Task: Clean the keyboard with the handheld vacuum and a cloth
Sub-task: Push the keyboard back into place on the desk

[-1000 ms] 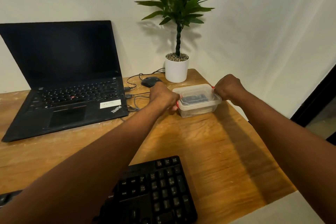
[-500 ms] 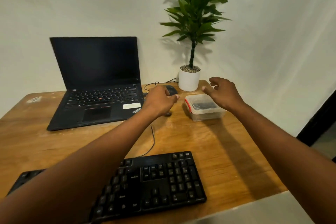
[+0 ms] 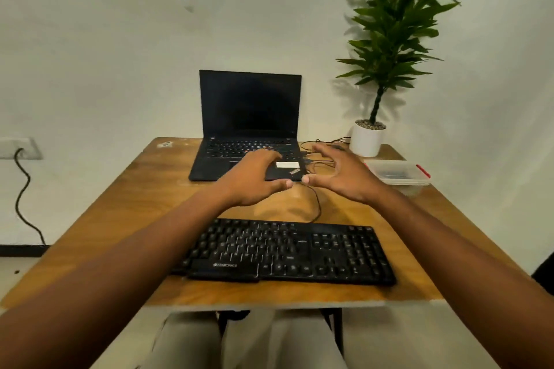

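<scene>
Black keyboard (image 3: 287, 252) lies near the table edge; both hands, left (image 3: 254, 180) and right (image 3: 341, 177), hover beyond it, relaxed, grasping nothing.

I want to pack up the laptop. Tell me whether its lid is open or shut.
Open. The laptop has its dark screen standing upright behind its exposed keys, at the back of the wooden table.

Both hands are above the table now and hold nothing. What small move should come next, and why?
Probably draw both hands back to the keyboard. The left hand and right hand hover open near the laptop, and no vacuum or cloth is in view; the keyboard lies untouched.
</scene>
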Demonstrator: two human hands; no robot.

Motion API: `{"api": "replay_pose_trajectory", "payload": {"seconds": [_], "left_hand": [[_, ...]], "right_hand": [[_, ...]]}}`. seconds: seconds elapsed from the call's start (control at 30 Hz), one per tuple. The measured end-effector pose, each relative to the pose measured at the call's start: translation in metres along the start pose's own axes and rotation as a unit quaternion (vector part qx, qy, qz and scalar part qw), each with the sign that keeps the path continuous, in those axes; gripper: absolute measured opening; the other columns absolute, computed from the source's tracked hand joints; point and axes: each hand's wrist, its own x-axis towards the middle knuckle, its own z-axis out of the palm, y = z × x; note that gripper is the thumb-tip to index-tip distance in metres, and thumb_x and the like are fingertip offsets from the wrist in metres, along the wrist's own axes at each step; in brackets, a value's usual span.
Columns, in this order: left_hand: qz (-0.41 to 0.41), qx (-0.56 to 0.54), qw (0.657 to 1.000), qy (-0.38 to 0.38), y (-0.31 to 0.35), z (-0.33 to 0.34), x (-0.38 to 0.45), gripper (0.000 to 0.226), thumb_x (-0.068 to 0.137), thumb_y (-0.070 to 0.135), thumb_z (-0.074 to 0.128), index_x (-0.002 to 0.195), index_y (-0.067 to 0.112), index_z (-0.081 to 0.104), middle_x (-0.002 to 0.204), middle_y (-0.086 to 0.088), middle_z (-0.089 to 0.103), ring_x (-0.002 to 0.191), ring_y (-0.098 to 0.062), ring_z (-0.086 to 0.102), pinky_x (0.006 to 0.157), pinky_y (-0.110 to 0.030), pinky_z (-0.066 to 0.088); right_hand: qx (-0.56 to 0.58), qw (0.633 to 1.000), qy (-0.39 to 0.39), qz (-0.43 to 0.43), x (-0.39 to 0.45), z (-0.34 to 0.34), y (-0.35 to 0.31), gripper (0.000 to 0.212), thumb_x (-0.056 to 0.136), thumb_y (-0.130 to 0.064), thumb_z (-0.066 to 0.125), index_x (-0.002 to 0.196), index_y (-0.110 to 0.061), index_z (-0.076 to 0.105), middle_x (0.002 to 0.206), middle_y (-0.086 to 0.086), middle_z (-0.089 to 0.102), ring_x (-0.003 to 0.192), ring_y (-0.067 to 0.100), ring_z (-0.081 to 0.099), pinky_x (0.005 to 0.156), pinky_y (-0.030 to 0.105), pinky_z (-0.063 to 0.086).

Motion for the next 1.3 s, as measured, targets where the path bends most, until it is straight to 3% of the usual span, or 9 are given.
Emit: {"api": "replay_pose_trajectory", "payload": {"seconds": [0.1,0.2,0.37,0.5,0.6,0.87,1.0,1.17,1.3], "left_hand": [[-0.016,0.019,0.999,-0.026,-0.018,-0.012,-0.035,0.088,0.084,0.065,0.065,0.154,0.022,0.033,0.155,0.0,0.038,0.143,-0.019,0.033,0.117,-0.042,0.033],[-0.035,0.027,0.996,-0.083,-0.03,-0.015,-0.065,0.1,0.081,0.068,0.067,0.158,0.024,0.021,0.163,-0.001,0.024,0.149,-0.022,0.022,0.119,-0.047,0.028],[-0.038,0.067,0.977,-0.201,-0.042,-0.022,-0.089,0.129,0.069,0.071,0.076,0.16,0.027,-0.003,0.169,0.0,0.001,0.154,-0.026,0.006,0.122,-0.05,0.014],[-0.065,0.124,0.945,-0.294,-0.06,-0.031,-0.1,0.15,0.049,0.079,0.076,0.159,0.029,-0.013,0.168,0.001,-0.009,0.154,-0.026,-0.006,0.123,-0.053,0.0],[-0.093,0.134,0.926,-0.34,-0.078,-0.028,-0.11,0.161,0.033,0.087,0.07,0.158,0.032,-0.016,0.168,0.003,-0.01,0.154,-0.024,-0.007,0.124,-0.052,-0.003],[-0.102,0.12,0.931,-0.33,-0.083,-0.027,-0.113,0.155,0.042,0.074,0.079,0.159,0.029,-0.012,0.168,0.003,-0.006,0.153,-0.021,-0.002,0.123,-0.046,0.004],[-0.093,0.121,0.936,-0.317,-0.087,-0.027,-0.11,0.146,0.057,0.063,0.087,0.159,0.029,-0.011,0.167,0.003,-0.004,0.153,-0.02,-0.001,0.123,-0.044,0.004],[-0.1,0.115,0.94,-0.306,-0.096,-0.036,-0.092,0.154,0.041,0.074,0.077,0.159,0.028,-0.01,0.168,0.002,-0.001,0.153,-0.021,0.003,0.123,-0.042,0.008],[-0.114,0.098,0.945,-0.291,-0.108,-0.044,-0.071,0.154,0.04,0.074,0.079,0.16,0.028,-0.007,0.167,0.001,0.002,0.152,-0.023,0.006,0.123,-0.043,0.011]], "right_hand": [[-0.013,0.999,-0.053,-0.004,-0.01,0.019,-0.014,0.102,0.075,-0.061,0.082,0.159,-0.035,0.03,0.164,-0.008,0.034,0.148,0.015,0.034,0.119,0.036,0.032],[-0.055,0.994,-0.098,-0.014,-0.021,0.035,-0.02,0.113,0.07,-0.067,0.082,0.161,-0.037,0.022,0.167,-0.003,0.027,0.152,0.02,0.029,0.122,0.047,0.03],[-0.107,0.98,-0.164,-0.004,-0.03,0.034,-0.022,0.13,0.062,-0.068,0.086,0.163,-0.033,0.012,0.17,-0.003,0.017,0.154,0.022,0.021,0.124,0.046,0.023],[-0.191,0.934,-0.295,0.062,-0.037,0.025,-0.015,0.138,0.06,-0.061,0.091,0.164,-0.026,0.006,0.171,-0.002,0.013,0.156,0.026,0.018,0.123,0.044,0.022],[-0.221,0.909,-0.339,0.101,-0.047,0.027,-0.003,0.142,0.058,-0.056,0.094,0.164,-0.028,0.004,0.171,-0.002,0.01,0.156,0.027,0.015,0.123,0.044,0.023],[-0.204,0.908,-0.354,0.098,-0.053,0.031,0.014,0.141,0.057,-0.055,0.095,0.164,-0.031,0.006,0.17,-0.006,0.013,0.154,0.023,0.021,0.119,0.038,0.029],[-0.212,0.915,-0.334,0.077,-0.049,0.032,0.014,0.138,0.057,-0.056,0.094,0.163,-0.028,0.01,0.167,-0.006,0.021,0.149,0.021,0.027,0.115,0.036,0.033],[-0.207,0.92,-0.326,0.064,-0.023,0.031,0.01,0.137,0.059,-0.054,0.094,0.163,-0.024,0.011,0.167,-0.005,0.021,0.15,0.022,0.027,0.117,0.037,0.032],[-0.204,0.919,-0.33,0.071,0.008,0.025,0.006,0.133,0.061,-0.05,0.094,0.163,-0.028,0.011,0.168,-0.004,0.021,0.151,0.025,0.027,0.117,0.042,0.032]]}}
